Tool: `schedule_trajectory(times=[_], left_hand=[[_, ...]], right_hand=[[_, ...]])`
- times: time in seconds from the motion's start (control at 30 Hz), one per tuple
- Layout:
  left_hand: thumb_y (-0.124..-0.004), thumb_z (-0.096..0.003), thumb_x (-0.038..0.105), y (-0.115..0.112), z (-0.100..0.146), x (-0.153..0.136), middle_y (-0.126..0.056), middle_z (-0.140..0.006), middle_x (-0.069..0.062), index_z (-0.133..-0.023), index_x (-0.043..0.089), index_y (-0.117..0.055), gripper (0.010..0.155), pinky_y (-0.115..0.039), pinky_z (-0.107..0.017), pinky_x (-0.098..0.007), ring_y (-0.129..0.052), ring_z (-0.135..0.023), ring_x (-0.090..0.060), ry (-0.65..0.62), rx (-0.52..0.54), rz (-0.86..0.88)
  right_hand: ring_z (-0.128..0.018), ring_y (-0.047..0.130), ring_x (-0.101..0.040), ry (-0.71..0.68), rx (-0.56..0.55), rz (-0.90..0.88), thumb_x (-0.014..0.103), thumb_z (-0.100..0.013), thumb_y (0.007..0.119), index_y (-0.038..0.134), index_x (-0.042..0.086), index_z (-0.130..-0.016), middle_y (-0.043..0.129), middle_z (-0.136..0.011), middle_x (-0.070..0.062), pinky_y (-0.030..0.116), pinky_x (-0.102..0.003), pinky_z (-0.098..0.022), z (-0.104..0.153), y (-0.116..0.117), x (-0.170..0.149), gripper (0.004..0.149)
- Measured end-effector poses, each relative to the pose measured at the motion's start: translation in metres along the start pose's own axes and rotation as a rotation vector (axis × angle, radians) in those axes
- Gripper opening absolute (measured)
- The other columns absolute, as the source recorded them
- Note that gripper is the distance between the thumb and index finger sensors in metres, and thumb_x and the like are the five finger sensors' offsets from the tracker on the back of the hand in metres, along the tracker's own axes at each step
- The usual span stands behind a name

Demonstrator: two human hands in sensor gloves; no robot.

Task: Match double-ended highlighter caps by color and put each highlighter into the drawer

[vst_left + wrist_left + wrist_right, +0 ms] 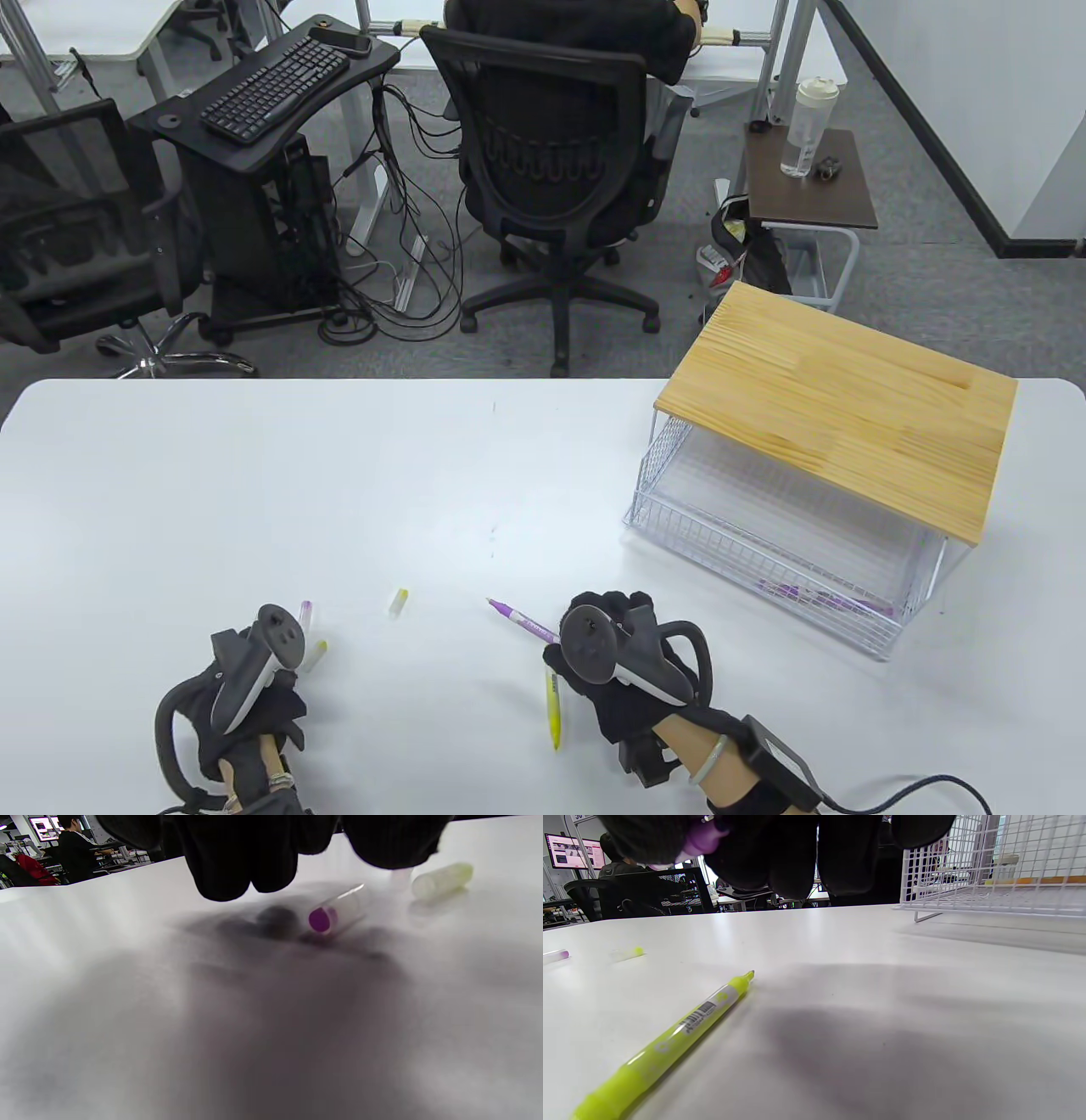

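Yellow highlighter (670, 1041): lying uncapped on the table (339, 475), just beside the right hand, waiting its turn.
Right hand (615, 658): gripping the purple highlighter (524, 622), tip pointing out to the left, probably presenting it for capping.
Left hand (254, 679): hovering over the purple cap (335, 913); fingers (237, 861) hanging just above it, apparently reaching; whether they are touching it cannot be told, and nothing is held.
Yellow caps: one (441, 880) lying just beside the purple cap, another (398, 602) lying apart, between the hands.
Wire drawer (764, 543): standing pulled open under its wooden top (840, 407), ready to receive; something purple is already lying inside.
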State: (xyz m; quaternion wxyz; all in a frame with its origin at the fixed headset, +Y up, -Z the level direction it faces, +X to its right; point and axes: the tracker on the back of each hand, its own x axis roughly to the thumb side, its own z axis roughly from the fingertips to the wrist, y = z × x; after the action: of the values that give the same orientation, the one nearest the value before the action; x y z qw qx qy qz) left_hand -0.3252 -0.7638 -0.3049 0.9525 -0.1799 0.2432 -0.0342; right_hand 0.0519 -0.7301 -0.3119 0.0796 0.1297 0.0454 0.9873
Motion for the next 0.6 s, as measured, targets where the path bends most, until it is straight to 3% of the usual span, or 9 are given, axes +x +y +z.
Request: schedule_trajectory(times=[0.23,0.6], left_hand=[[-0.073,-0.0464,0.044,-0.005,-0.003,0.012,-0.072,-0.11,-0.007,-0.111,0.018,-0.054,0.073,-0.056,-0.07,-0.066,-0.08,-0.097,-0.034,0.01,-0.034,-0.1],[-0.076,-0.0422,0.043,-0.006,-0.004,0.024,-0.086,-0.088,0.006,-0.108,0.019,-0.058,0.072,-0.063,-0.07,-0.061,-0.093,-0.083,-0.019,0.073,0.076,-0.239]], right_hand=[[-0.105,0.069,-0.038,0.001,0.01,0.018,0.055,-0.054,0.067,0.069,0.024,-0.091,0.068,-0.113,0.0,0.047,-0.065,-0.08,-0.002,0.005,0.001,0.048],[-0.105,0.069,-0.038,0.015,0.032,0.024,0.055,-0.054,0.067,0.069,0.025,-0.091,0.068,-0.113,0.0,0.046,-0.065,-0.08,-0.006,0.011,-0.002,0.048]])
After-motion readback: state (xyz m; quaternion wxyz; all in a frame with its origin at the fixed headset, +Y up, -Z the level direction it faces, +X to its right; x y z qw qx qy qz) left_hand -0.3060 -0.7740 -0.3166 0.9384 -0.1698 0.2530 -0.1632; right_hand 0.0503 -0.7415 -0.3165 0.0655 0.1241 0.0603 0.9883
